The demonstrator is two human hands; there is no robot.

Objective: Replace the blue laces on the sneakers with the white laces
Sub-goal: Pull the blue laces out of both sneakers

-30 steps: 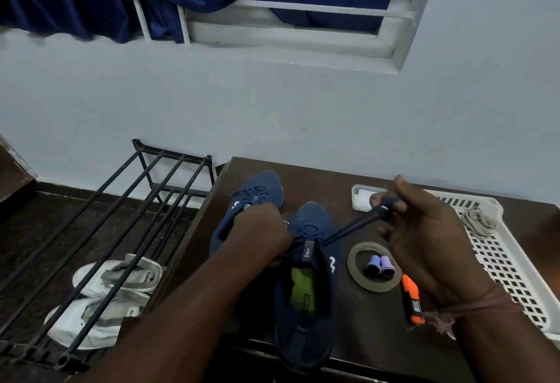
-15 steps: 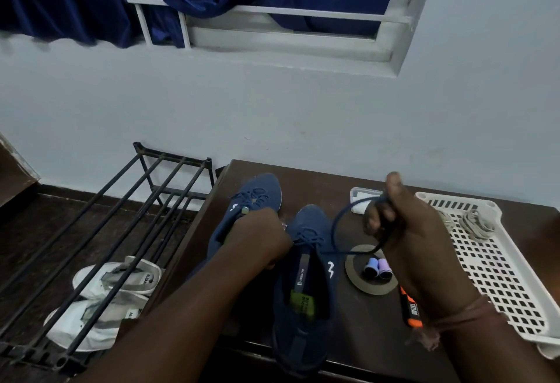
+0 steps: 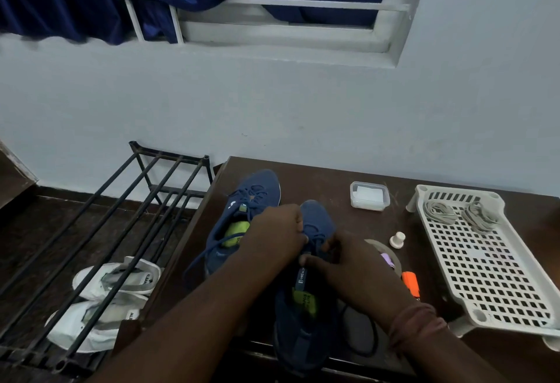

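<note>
both hands, left hand [image 3: 277,235] and right hand [image 3: 353,264], pinch the blue lace [image 3: 315,238] atop the nearer sneaker [image 3: 306,307], toe pointing away; white laces [image 3: 460,214] lie nearer the right hand.

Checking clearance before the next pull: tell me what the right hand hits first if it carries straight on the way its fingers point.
The right hand points left across the near navy sneaker; it would likely meet the left hand first, though depth is unclear.
</note>
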